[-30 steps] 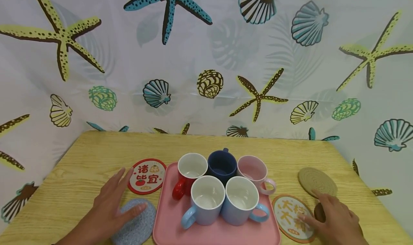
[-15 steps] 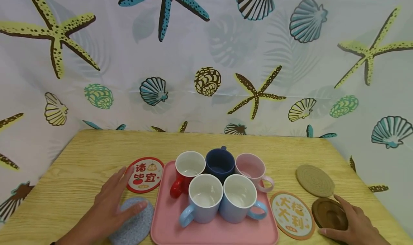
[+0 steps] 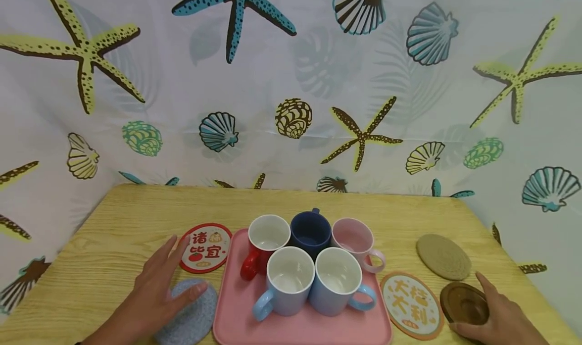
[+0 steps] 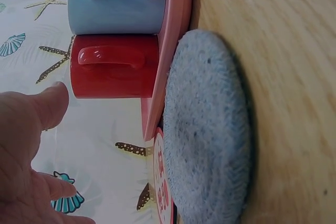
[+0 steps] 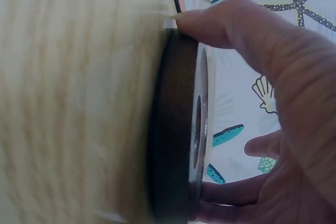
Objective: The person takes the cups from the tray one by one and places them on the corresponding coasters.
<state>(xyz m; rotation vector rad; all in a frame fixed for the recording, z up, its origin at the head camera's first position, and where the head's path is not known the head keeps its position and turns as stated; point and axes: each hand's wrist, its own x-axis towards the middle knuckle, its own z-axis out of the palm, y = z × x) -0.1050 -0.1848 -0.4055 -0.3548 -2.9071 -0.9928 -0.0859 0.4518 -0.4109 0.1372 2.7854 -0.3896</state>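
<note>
My left hand [image 3: 156, 289] hovers over a round blue-grey woven coaster [image 4: 207, 129], thumb spread apart from the fingers, holding nothing. Just beyond its fingertips lies a red-rimmed coaster [image 3: 206, 248] with red characters. On the right, my right hand [image 3: 504, 314] grips a dark brown round coaster [image 3: 464, 304] with a ringed hollow in its middle. In the right wrist view the thumb is at one edge of this coaster and the fingers at the opposite edge. Beside it lie an orange-rimmed coaster [image 3: 411, 307] with yellow characters and a tan woven coaster [image 3: 444, 256].
Between the hands, a pink tray [image 3: 300, 330] bears several mugs: a red mug [image 4: 115, 72], a navy mug [image 3: 311, 234], a pink mug [image 3: 355, 239] and two light blue mugs [image 3: 291, 282]. A shell-patterned cloth [image 3: 254, 82] hangs behind the wooden table [image 3: 150, 203].
My right hand has moved right, off the orange-rimmed coaster, and the brown coaster has come with it, showing more of its face. My left hand has stayed nearly still.
</note>
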